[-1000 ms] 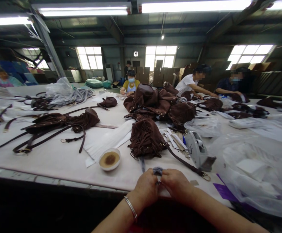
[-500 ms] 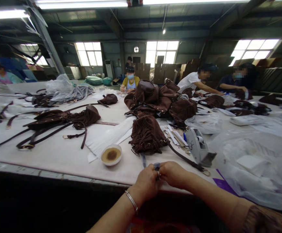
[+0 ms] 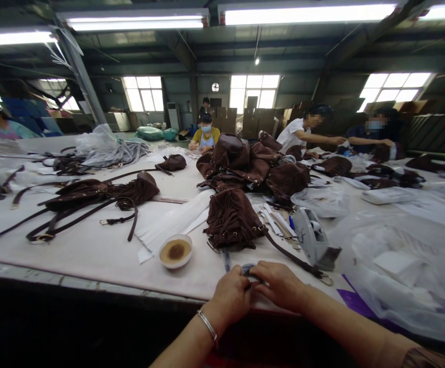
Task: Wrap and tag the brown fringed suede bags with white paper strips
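One small grey crinkly bundle (image 3: 248,268): left hand (image 3: 230,292) pinches it, right hand (image 3: 282,286) has just parted its fingers (mid-regrip, I reckon).

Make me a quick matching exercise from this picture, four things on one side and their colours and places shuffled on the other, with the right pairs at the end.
Things:
1. Bowl
2. Nearest fringed bag
3. Bracelet
4. Small curled piece

Colours and places:
A. Silver-coloured, around the wrist of the left hand
B. Greyish, between that hand and the right hand
C. White, with tan and brown contents
D. Dark brown, on the table beyond the hands

Right pairs: 1-C, 2-D, 3-A, 4-B.
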{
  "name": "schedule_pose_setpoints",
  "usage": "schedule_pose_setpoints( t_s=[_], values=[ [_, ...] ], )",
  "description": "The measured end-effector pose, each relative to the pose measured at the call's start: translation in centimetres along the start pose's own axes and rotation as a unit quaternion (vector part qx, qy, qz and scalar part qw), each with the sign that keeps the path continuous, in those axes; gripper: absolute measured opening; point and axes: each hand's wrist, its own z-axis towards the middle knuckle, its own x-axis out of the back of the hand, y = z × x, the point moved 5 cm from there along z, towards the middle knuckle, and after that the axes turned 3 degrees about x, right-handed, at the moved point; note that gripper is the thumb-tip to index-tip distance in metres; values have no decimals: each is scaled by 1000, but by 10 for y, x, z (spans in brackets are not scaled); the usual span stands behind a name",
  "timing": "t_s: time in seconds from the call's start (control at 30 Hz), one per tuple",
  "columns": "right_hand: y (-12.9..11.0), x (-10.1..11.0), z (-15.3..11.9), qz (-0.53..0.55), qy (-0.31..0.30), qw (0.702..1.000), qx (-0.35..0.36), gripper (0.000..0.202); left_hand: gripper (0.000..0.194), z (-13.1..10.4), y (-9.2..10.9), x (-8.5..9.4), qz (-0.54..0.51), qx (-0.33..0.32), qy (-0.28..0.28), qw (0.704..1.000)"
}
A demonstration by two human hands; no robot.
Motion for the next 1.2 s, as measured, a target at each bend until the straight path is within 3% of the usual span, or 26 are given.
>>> schedule_pose_setpoints(
  t_s=[0.1, 0.27, 0.4, 0.53, 0.77, 1.0, 1.2],
  values=[
    [-4, 8, -3, -18, 10, 1000, 12, 31, 31, 0, 0, 1, -10, 8, 0, 1000],
    [-15, 4, -8, -75, 45, 992, 93, 30, 24, 1, 0, 0, -15, -2, -8, 1000],
    [-8, 0, -5, -64, 63, 994, 63, 23, 25, 0, -1, 0, -3, 2, -15, 1000],
    [-4, 1, 2, -40, 23, 996, 77, 13, 22, -1, 1, 1, -6, 5, -26, 1000],
    [0, -7, 12, -73, -28, 994, 70, 12, 23, -2, 2, 4, -3, -1, -26, 1000],
    [2, -26, 4, -94, 40, 994, 38, 11, 26, 0, 3, 5, 17, -1, -25, 1000],
    [-4, -18, -9, -91, 139, 984, 59, 9, 24, 1, 3, 3, -13, 6, -29, 999]
  ],
)
